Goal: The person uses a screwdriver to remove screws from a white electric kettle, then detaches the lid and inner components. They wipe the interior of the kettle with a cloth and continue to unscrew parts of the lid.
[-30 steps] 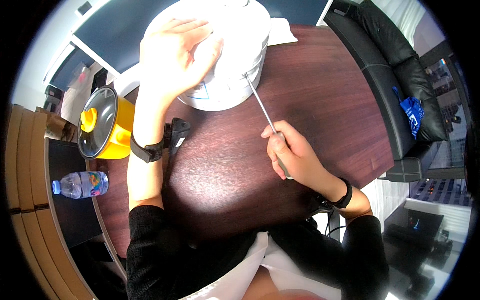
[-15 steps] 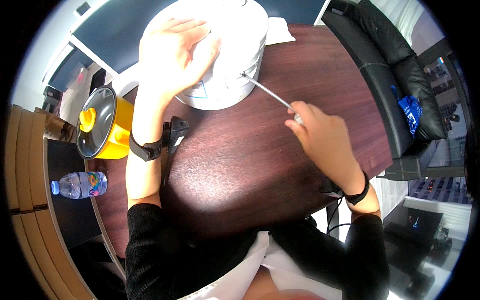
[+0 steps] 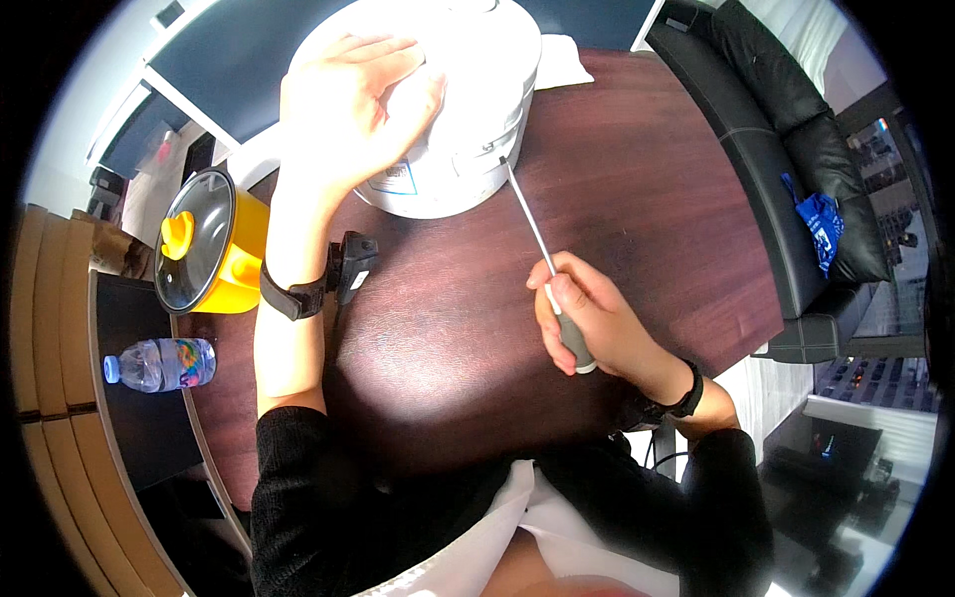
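Note:
A round white drum-shaped object [image 3: 482, 90] with a blue-edged label stands at the far side of the table, its top washed out by glare. Flat on its top rests my left hand [image 3: 363, 109], fingers stretched out and thumb spread. My right hand [image 3: 587, 308] is wrapped round the grey-and-white handle of a screwdriver [image 3: 529, 217]. Its long shaft slants up and away to the drum's side. The dark tip lies beside a small metallic spot on the wall; I cannot tell whether it touches.
A yellow pot [image 3: 244, 219] with a glass lid stands at the left, and a plastic water bottle [image 3: 164, 365] lies nearer me. White paper [image 3: 564, 62] sits behind the drum on the dark wood table [image 3: 448, 328]. A black sofa [image 3: 756, 179] is at the right.
My right hand has moved toward me and left, turning the screwdriver steeper. Its tip has shifted from the metallic spot slightly right and nearer. My left hand keeps its place on the drum.

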A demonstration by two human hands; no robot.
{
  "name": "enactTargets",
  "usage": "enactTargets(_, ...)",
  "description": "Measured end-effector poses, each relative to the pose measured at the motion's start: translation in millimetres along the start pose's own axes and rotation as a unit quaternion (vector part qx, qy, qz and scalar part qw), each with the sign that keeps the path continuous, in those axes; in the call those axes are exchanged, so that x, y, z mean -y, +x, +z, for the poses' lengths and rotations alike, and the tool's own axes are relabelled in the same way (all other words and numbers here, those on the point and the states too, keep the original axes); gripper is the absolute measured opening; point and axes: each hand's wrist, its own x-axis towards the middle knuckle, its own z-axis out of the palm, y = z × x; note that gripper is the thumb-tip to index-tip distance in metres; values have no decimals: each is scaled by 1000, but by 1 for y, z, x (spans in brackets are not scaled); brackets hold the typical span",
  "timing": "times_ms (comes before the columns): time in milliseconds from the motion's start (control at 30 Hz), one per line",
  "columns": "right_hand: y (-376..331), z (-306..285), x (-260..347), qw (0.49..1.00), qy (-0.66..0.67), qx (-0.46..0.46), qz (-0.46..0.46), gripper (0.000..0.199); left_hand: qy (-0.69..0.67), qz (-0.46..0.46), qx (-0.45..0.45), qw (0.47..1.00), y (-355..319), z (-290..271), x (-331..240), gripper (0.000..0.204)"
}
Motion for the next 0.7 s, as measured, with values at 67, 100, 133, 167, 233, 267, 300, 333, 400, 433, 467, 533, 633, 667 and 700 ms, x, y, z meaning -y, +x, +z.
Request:
enactTargets(67,3,5,-4,1000,15,7,-26,26,2,0,2,1000,0,-2,0,24)
enactTargets(100,4,7,-5,999,22,9,-39,26,3,-2,4,1000,0,-2,0,24)
enactTargets(133,5,8,-2,999,10,-1,-36,26,1,-3,4,1000,0,-1,0,23)
enactTargets(167,7,8,-2,999,10,1,-31,26,0,-7,6,1000,0,-1,0,23)
enactTargets(233,9,9,-2,1000,10,6,-23,25,-1,-15,11,1000,0,-2,-2,23)
enactTargets(267,10,8,-2,1000,4,8,-28,25,1,-11,7,1000,0,-2,-2,23)
enactTargets(300,11,7,-4,999,-3,10,-33,25,3,-8,3,1000,0,-1,-1,23)
enactTargets(333,11,7,-5,999,-9,13,-38,24,5,-4,0,1000,0,0,0,24)
enactTargets(400,11,8,-5,999,-14,12,-47,23,9,-3,-3,1000,-1,0,0,24)
enactTargets(433,11,8,-5,998,-16,11,-52,23,10,-2,-5,1000,0,0,1,24)
enactTargets(467,11,8,-5,998,-23,4,-55,22,10,-2,-3,1000,-1,0,1,24)
enactTargets(533,10,8,-6,997,-37,-10,-61,21,9,-2,1,1000,-1,1,2,24)
enactTargets(633,13,7,-7,997,-49,-6,-65,20,10,-1,-4,1000,-1,0,1,24)
enactTargets(667,13,8,-8,997,-47,-9,-60,20,12,-2,-3,1000,-1,0,0,24)
enactTargets(700,14,9,-10,997,-45,-12,-55,20,13,-3,-3,1000,0,-1,0,24)
